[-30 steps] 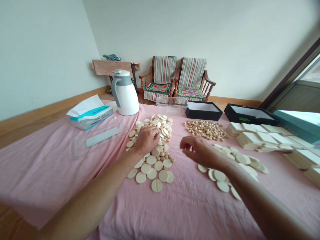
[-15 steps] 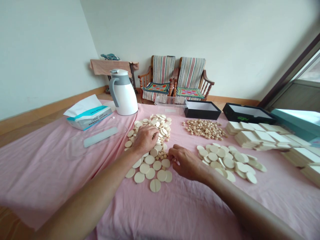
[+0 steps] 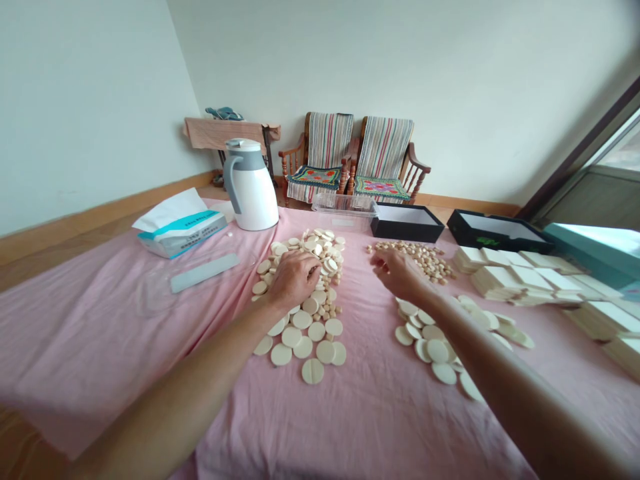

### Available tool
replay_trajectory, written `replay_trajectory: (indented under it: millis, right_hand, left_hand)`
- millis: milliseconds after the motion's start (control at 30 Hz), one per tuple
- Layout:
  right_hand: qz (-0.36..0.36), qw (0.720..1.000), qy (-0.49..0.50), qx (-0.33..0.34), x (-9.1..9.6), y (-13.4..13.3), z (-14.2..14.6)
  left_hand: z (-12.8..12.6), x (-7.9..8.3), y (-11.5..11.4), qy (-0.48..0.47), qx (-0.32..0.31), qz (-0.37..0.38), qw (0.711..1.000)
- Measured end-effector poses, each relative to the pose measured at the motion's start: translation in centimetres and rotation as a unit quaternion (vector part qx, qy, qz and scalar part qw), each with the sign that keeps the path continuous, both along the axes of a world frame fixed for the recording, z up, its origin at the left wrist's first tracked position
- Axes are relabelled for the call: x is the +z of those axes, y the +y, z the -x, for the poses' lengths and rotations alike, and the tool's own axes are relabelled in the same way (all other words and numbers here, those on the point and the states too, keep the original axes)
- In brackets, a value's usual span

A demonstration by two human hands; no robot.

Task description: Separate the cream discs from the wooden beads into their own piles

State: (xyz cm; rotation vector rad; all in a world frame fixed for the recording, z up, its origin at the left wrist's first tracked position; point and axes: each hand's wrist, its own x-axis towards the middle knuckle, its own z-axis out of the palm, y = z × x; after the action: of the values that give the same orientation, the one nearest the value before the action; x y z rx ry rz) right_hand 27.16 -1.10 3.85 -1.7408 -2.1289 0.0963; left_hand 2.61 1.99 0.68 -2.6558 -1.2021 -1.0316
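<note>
Your pink-sheeted bench [image 3: 125,347] carries everything here. Along its far side sit a teal box [image 3: 590,243], two open, white-lined black boxes [image 3: 407,223], and a clear plastic tub [image 3: 344,212] whose contents can't be made out. Nearer are a white vacuum jug [image 3: 250,187] and a tissue pack [image 3: 177,233]. Stacked cream squares [image 3: 505,280] lie to your right. Your left hand [image 3: 293,280] presses on a heap of cream discs [image 3: 305,340], its grip curved; whether it holds one can't be told. Your right hand [image 3: 400,273] curls at the tan pellets [image 3: 415,257], above a second disc pile [image 3: 433,350], its grip equally unclear.
</note>
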Motion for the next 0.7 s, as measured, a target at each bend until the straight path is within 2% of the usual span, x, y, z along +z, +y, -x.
replay_trajectory:
  millis: [100, 200, 300, 400, 467, 567, 700]
  right_hand:
    - [0.073, 0.988, 0.048, 0.129, -0.6, -2.0, 3.5]
    - [0.095, 0.98, 0.072, 0.159, -1.8, -3.4, 6.0]
    - [0.076, 0.984, 0.078, 0.143, -2.8, -3.8, 7.0]
    - [0.073, 0.986, 0.087, 0.122, -2.9, -3.2, 6.3]
    - [0.057, 0.991, 0.09, 0.086, -2.3, -2.3, 5.0]
    - [-0.007, 0.998, 0.061, -0.009, -1.4, -0.7, 2.0]
    - [-0.049, 0.993, -0.001, -0.106, -1.2, 1.0, -1.7]
  left_hand:
    - [0.0, 0.1, -0.1, 0.0, 0.0, -0.002, 1.0]
    - [-0.1, 0.1, -0.1, 0.002, 0.004, -0.005, 1.0]
    - [-0.1, 0.1, -0.1, 0.005, 0.007, -0.004, 1.0]
    - [-0.1, 0.1, -0.1, 0.006, 0.006, -0.002, 1.0]
    - [0.0, 0.1, -0.1, 0.004, 0.004, 0.0, 1.0]
    - [0.0, 0.1, 0.0, 0.0, 0.002, 0.0, 1.0]
    - [0.0, 0.1, 0.0, 0.001, 0.001, -0.002, 1.0]
